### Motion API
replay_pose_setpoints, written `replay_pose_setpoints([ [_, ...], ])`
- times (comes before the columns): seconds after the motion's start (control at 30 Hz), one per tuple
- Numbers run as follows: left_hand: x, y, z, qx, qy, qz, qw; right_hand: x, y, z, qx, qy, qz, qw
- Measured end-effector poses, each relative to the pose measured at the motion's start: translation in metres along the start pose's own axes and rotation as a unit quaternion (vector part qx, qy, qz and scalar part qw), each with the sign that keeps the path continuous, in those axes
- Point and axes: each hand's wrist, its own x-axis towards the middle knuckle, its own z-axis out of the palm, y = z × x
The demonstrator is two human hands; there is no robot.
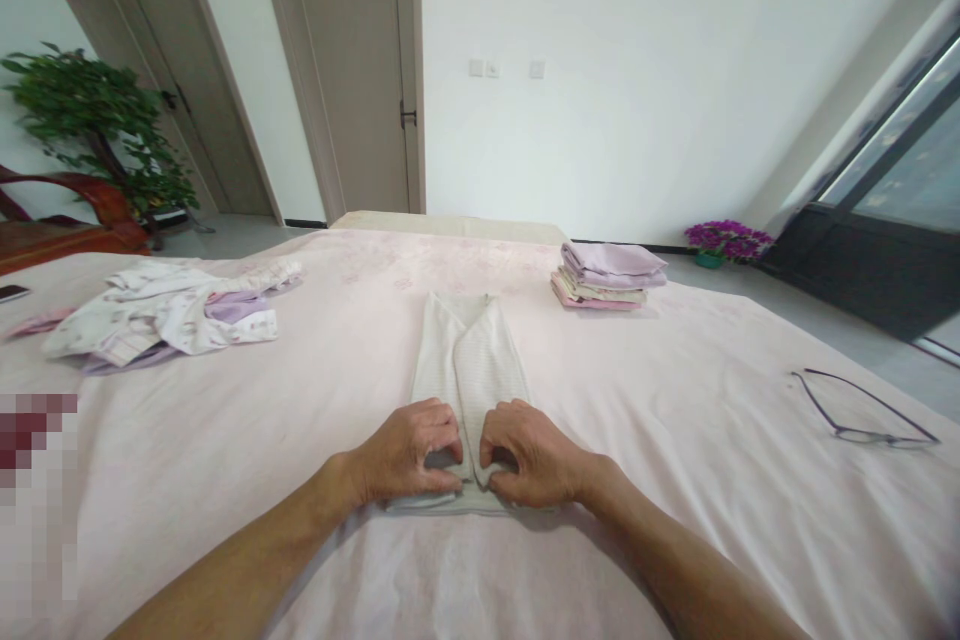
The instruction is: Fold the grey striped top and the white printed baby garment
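A pale grey-white, finely striped garment (450, 360) lies folded into a narrow strip in front of me, its crossed V-neck pointing away. My left hand (412, 450) curls its fingers and thumb on the garment's near left part, pinching the cloth. Mirroring it on the near right part, my right hand (536, 455) has its fingers and thumb bent around the fabric. Both hands rest low, close together on either side of the middle overlap. The cloth under the palms is partly hidden.
The pink bedcover (322, 540) spreads all around. A loose heap of clothes (180, 315) lies at left, with a dark phone-like object (13, 293) beyond. A folded stack (609, 275) sits at far right. Eyeglasses (862, 420) lie near the right edge.
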Motion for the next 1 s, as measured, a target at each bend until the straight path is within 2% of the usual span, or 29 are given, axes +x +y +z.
replay_pose_setpoints([
  [0.13, 0.0, 0.004, 0.0, -0.006, -0.001, 0.001, 1.0, 0.001, -0.004, 0.004, -0.018, 0.08, 0.046, 0.996],
  [0.23, 0.001, 0.007, 0.001, -0.021, -0.001, 0.014, 1.0, 0.0, -0.005, 0.006, 0.016, 0.051, 0.025, 0.998],
  [0.3, 0.002, 0.008, 0.001, -0.024, 0.002, 0.019, 1.0, 0.002, -0.001, 0.004, 0.06, 0.034, 0.036, 0.997],
  [0.4, 0.004, 0.008, 0.003, -0.021, 0.003, 0.019, 1.0, 0.015, 0.016, -0.003, 0.09, 0.087, 0.106, 0.986],
  [0.47, 0.006, 0.007, 0.004, -0.019, 0.002, 0.022, 1.0, 0.032, 0.032, -0.01, 0.06, 0.133, 0.131, 0.981],
  [0.53, 0.007, 0.007, 0.004, -0.02, 0.002, 0.028, 0.999, 0.055, 0.05, -0.017, 0.007, 0.148, 0.133, 0.98],
  [0.6, 0.008, 0.006, 0.004, -0.024, 0.003, 0.032, 0.999, 0.078, 0.065, -0.021, -0.04, 0.133, 0.137, 0.981],
  [0.73, 0.006, 0.005, 0.003, -0.032, 0.003, 0.035, 0.999, 0.111, 0.082, -0.018, -0.112, 0.063, 0.136, 0.982],
  [0.83, 0.006, 0.006, 0.002, -0.027, 0.001, 0.035, 0.999, 0.12, 0.086, -0.013, -0.141, 0.036, 0.142, 0.979],
  [1.0, 0.007, 0.005, 0.001, -0.033, -0.006, 0.04, 0.999, 0.118, 0.089, -0.006, -0.148, 0.062, 0.164, 0.973],
])
